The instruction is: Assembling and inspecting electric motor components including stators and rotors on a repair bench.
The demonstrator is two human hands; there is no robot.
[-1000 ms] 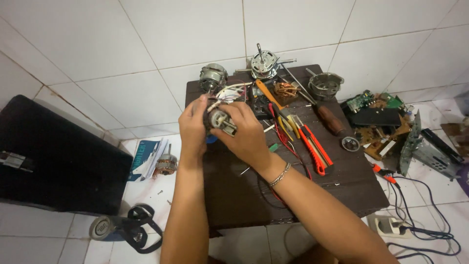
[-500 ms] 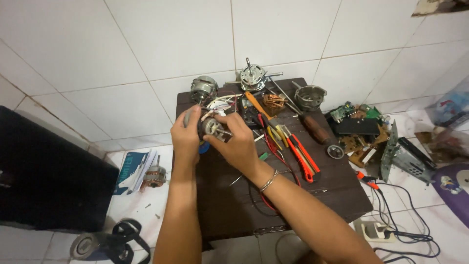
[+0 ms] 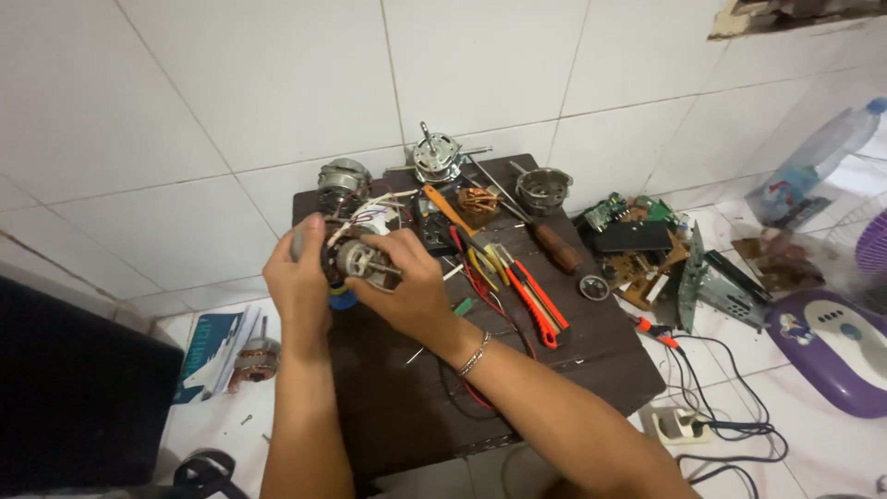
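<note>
Both hands hold a small electric motor (image 3: 356,256) with loose white and coloured wires, above a dark wooden board (image 3: 517,370) on the tiled floor. My left hand (image 3: 297,282) grips its left side. My right hand (image 3: 407,291) wraps its right and underside, fingers near the metal shaft end. A blue roll peeks out under the motor between the hands. A thin bracelet sits on my right wrist.
On the board lie more motors (image 3: 436,155), a copper coil (image 3: 478,200), a metal housing cup (image 3: 542,188), a screwdriver (image 3: 552,244), an orange cutter (image 3: 531,300) and pliers. Circuit boards (image 3: 637,240) and cables lie right, a purple fan base (image 3: 832,346) far right, a black case (image 3: 74,397) left.
The view has shifted, so the board and hands sit lower and more to the left. Both hands have kept hold of the motor, turning it slightly.
</note>
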